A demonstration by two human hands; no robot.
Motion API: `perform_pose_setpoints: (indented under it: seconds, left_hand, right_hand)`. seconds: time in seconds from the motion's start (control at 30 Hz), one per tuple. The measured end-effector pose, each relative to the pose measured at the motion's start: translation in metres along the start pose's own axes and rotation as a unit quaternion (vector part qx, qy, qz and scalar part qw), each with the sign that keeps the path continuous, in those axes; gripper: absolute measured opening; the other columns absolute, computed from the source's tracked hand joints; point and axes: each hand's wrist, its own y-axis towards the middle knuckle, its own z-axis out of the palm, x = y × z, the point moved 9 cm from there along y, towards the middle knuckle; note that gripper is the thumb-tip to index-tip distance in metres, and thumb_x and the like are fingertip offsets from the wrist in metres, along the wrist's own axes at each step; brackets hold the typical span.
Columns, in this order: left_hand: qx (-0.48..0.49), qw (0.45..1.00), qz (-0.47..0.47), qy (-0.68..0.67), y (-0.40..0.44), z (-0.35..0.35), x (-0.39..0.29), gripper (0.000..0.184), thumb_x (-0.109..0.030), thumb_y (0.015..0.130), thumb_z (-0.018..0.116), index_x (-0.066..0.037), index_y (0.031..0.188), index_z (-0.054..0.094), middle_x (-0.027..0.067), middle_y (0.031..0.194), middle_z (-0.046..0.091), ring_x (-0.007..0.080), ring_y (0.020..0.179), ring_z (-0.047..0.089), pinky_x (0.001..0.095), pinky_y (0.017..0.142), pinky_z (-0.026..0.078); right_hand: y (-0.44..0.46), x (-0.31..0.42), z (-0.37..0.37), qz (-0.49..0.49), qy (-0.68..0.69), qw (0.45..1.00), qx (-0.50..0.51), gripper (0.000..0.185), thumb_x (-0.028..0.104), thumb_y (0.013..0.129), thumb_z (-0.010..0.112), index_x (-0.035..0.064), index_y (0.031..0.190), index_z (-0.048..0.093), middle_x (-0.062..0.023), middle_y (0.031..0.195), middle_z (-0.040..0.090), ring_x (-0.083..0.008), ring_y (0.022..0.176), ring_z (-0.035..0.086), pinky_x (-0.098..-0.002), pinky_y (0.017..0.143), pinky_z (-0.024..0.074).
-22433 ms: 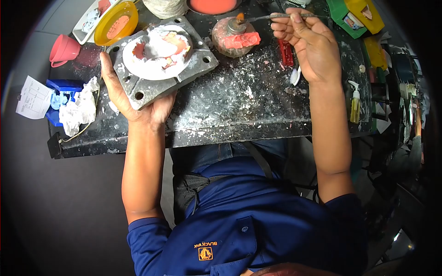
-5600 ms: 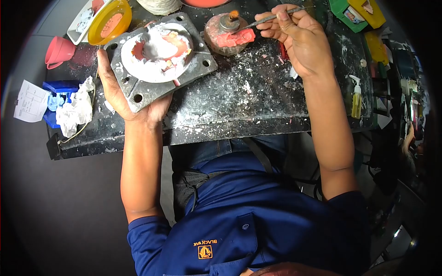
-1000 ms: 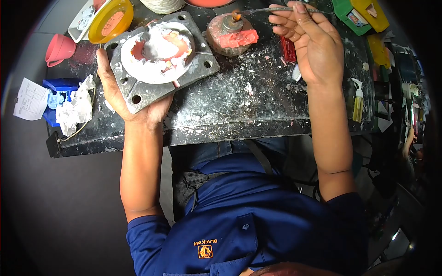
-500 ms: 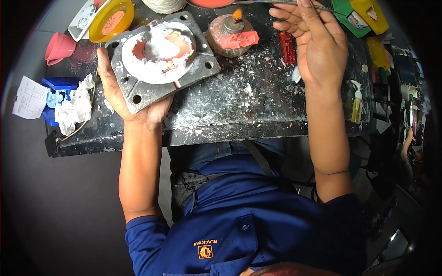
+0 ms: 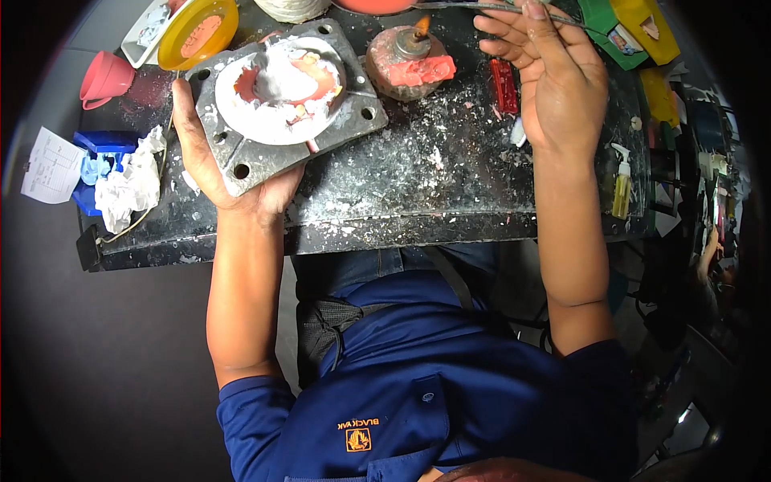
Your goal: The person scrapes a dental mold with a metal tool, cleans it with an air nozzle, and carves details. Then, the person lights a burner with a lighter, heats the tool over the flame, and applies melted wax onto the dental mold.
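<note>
My left hand is wrapped round a grey metal denture flask half, thumb along its left edge and fingers beneath. White plaster fills the flask's round opening, with pink wax and what look like small teeth set in it. Up at the right, my right hand pinches a thin metal wax spatula between thumb and fingers, the other fingers loosely spread. The spatula's left end is by a bowl of pink-red material, partly cut off by the frame. Between the hands burns a spirit lamp.
A pink slab rests on the lamp, beneath the open flame. Nearby lie a red object, a yellow bowl, a pink cup, crumpled white tissue and a spray bottle. White residue covers the dark bench.
The spatula has tilted slightly, its right end lower. The lamp's flame now leans further right. My left hand keeps its hold on the flask half.
</note>
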Motion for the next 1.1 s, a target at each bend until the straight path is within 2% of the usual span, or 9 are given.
perform_pose_setpoints:
  seconds: [0.07, 0.1, 0.17, 0.27, 0.57, 0.63, 0.73, 0.93, 1.1]
  left_hand:
    - [0.091, 0.994, -0.039, -0.056, 0.001, 0.008, 0.003, 0.072, -0.061, 0.098, 0.056, -0.002, 0.141, 0.055, 0.0166, 0.136, 0.063, 0.0336, 0.127, 0.058, 0.0543, 0.112, 0.044]
    - [0.091, 0.994, -0.039, -0.056, 0.001, 0.006, 0.003, 0.072, -0.061, 0.098, 0.056, -0.002, 0.141, 0.055, 0.0166, 0.136, 0.063, 0.0336, 0.127, 0.058, 0.0543, 0.112, 0.044]
    - [0.031, 0.999, -0.019, -0.016, 0.0, 0.002, 0.002, 0.072, -0.06, 0.098, 0.056, -0.002, 0.141, 0.055, 0.0167, 0.136, 0.063, 0.0337, 0.128, 0.058, 0.0542, 0.112, 0.044]
    - [0.006, 1.0, -0.004, -0.008, 0.0, 0.003, 0.001, 0.072, -0.06, 0.098, 0.056, -0.002, 0.14, 0.055, 0.0165, 0.135, 0.063, 0.034, 0.127, 0.058, 0.0542, 0.112, 0.044]
    - [-0.021, 0.999, 0.007, 0.024, -0.002, 0.001, 0.001, 0.072, -0.06, 0.098, 0.057, -0.003, 0.141, 0.054, 0.0167, 0.136, 0.063, 0.034, 0.127, 0.059, 0.054, 0.112, 0.044]
    - [0.0, 1.0, -0.007, 0.007, 0.0, 0.002, 0.003, 0.071, -0.06, 0.098, 0.057, -0.003, 0.141, 0.055, 0.0164, 0.135, 0.063, 0.0339, 0.127, 0.059, 0.0539, 0.112, 0.044]
    - [0.023, 0.999, -0.022, -0.009, 0.001, 0.002, 0.004, 0.07, -0.06, 0.098, 0.057, -0.004, 0.14, 0.056, 0.0155, 0.135, 0.064, 0.0334, 0.127, 0.059, 0.0536, 0.112, 0.044]
    - [-0.013, 1.0, -0.004, 0.011, -0.001, 0.001, 0.004, 0.071, -0.062, 0.097, 0.057, -0.005, 0.14, 0.057, 0.0137, 0.137, 0.063, 0.0321, 0.127, 0.059, 0.0532, 0.112, 0.044]
    - [0.028, 0.999, -0.02, -0.026, -0.002, 0.007, 0.005, 0.075, -0.065, 0.096, 0.055, -0.005, 0.141, 0.057, 0.0132, 0.138, 0.063, 0.0316, 0.13, 0.057, 0.0527, 0.114, 0.042]
  right_hand:
    - [0.0, 0.0, 0.0, 0.003, -0.003, 1.0, -0.003, 0.016, 0.014, 0.105, 0.059, -0.0018, 0.107, 0.063, -0.0213, 0.1, 0.074, -0.0243, 0.081, 0.076, -0.0323, 0.068, 0.0634]
    - [-0.001, 0.002, 0.001, 0.0, -0.002, 1.0, 0.0, 0.016, 0.014, 0.105, 0.059, -0.0018, 0.107, 0.063, -0.0213, 0.1, 0.074, -0.0242, 0.081, 0.076, -0.0322, 0.068, 0.0635]
    - [-0.001, 0.003, 0.002, -0.004, -0.001, 1.0, 0.004, 0.016, 0.014, 0.105, 0.059, -0.0018, 0.107, 0.064, -0.0213, 0.1, 0.074, -0.0242, 0.081, 0.076, -0.0322, 0.068, 0.0635]
    - [-0.001, 0.003, 0.0, -0.003, -0.007, 1.0, -0.004, 0.016, 0.014, 0.105, 0.059, -0.0018, 0.107, 0.064, -0.0214, 0.1, 0.074, -0.0243, 0.081, 0.076, -0.0323, 0.069, 0.0636]
    - [-0.002, 0.002, -0.013, 0.005, 0.035, 0.999, -0.009, 0.022, 0.018, 0.107, 0.056, -0.0027, 0.108, 0.064, -0.0203, 0.098, 0.075, -0.0232, 0.08, 0.076, -0.0292, 0.066, 0.0625]
    - [-0.001, 0.0, -0.02, -0.022, -0.009, 0.998, 0.06, 0.024, 0.015, 0.107, 0.055, -0.0036, 0.118, 0.063, -0.0268, 0.115, 0.071, -0.0292, 0.098, 0.074, -0.0363, 0.086, 0.0601]
    - [-0.016, -0.012, -0.027, 0.009, -0.004, 0.998, 0.054, 0.023, 0.016, 0.107, 0.054, -0.0023, 0.118, 0.064, -0.0266, 0.115, 0.072, -0.0306, 0.1, 0.074, -0.037, 0.086, 0.0598]
    - [-0.051, -0.018, 0.015, -0.022, 0.025, 0.992, 0.125, 0.024, 0.015, 0.11, 0.048, -0.0044, 0.116, 0.061, -0.0267, 0.106, 0.073, -0.031, 0.09, 0.076, -0.0371, 0.076, 0.0637]
    - [-0.068, -0.007, 0.049, -0.084, -0.002, 0.985, 0.15, 0.021, 0.011, 0.109, 0.049, -0.008, 0.115, 0.056, -0.0295, 0.099, 0.072, -0.0337, 0.085, 0.076, -0.0406, 0.074, 0.0652]
